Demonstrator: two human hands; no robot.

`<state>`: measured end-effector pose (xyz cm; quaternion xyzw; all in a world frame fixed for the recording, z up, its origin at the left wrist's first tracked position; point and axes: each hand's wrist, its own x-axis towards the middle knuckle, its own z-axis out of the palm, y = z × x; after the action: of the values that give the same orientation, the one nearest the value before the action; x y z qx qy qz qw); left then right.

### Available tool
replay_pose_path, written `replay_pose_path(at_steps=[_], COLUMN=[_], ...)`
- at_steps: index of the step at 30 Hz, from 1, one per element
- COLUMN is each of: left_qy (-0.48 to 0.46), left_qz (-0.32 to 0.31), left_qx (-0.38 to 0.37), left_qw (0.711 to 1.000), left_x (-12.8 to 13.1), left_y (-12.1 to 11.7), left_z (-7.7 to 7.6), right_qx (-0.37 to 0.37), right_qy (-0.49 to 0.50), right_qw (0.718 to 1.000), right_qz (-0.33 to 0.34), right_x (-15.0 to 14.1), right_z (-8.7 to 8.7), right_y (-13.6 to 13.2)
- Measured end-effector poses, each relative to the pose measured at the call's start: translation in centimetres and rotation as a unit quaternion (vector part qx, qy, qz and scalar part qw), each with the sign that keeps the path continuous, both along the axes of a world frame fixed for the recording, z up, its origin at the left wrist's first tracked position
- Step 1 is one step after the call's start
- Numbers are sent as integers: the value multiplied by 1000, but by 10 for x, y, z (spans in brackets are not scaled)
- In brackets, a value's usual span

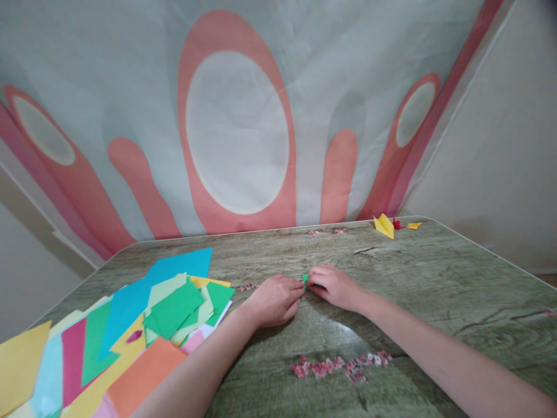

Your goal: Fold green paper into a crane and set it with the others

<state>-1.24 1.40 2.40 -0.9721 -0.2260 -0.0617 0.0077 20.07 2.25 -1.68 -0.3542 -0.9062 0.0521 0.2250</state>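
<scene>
My left hand (275,300) and my right hand (335,287) meet near the middle of the wood-grain table (435,290). Both are closed, fingertips pinching a small folded piece of green paper (305,280) between them. Only a small corner of the paper shows; the rest is hidden by my fingers. Both hands rest on the tabletop.
A spread of coloured paper sheets (130,325) lies at the left: blue, green, yellow, orange, pink. Folded yellow paper figures (384,226) and a small red one (397,224) sit at the far right edge. A patterned cloth (237,128) hangs behind the table.
</scene>
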Motion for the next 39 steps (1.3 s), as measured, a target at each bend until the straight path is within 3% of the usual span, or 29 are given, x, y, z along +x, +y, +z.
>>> replay_pose_path(at_steps=[22,39], left_qy=[3,-26], left_qz=[8,-4], left_qx=[-6,-20], left_qw=[1000,999], left_x=[0,0], left_y=[0,-2], left_z=[1,-1], right_qx=[-32,-138], right_qy=[11,136], right_qw=[998,980], right_qz=[-55,-45], right_x=[-17,-8], right_z=[1,-5], right_y=[-6,1])
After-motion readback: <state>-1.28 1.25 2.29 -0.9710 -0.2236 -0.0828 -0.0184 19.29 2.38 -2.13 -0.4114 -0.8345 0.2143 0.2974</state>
